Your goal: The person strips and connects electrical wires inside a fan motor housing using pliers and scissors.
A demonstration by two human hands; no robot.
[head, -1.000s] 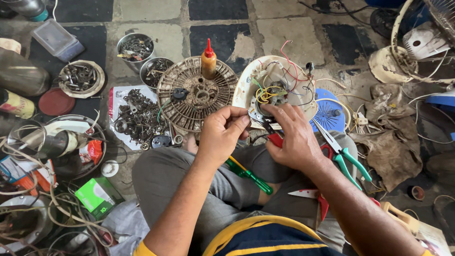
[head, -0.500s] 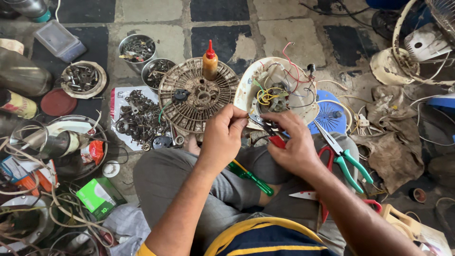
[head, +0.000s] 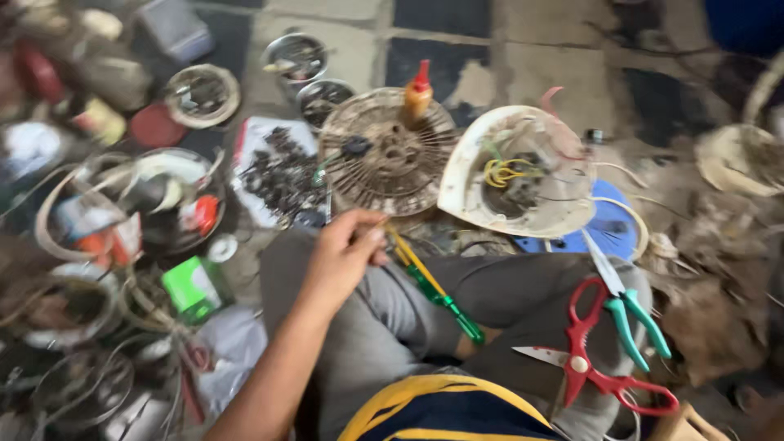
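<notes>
Head view: my left hand (head: 343, 257) rests on my knee, fingers curled by a yellow-green screwdriver (head: 433, 286) on my lap; right hand unseen; red scissors (head: 584, 359) nearby.
</notes>
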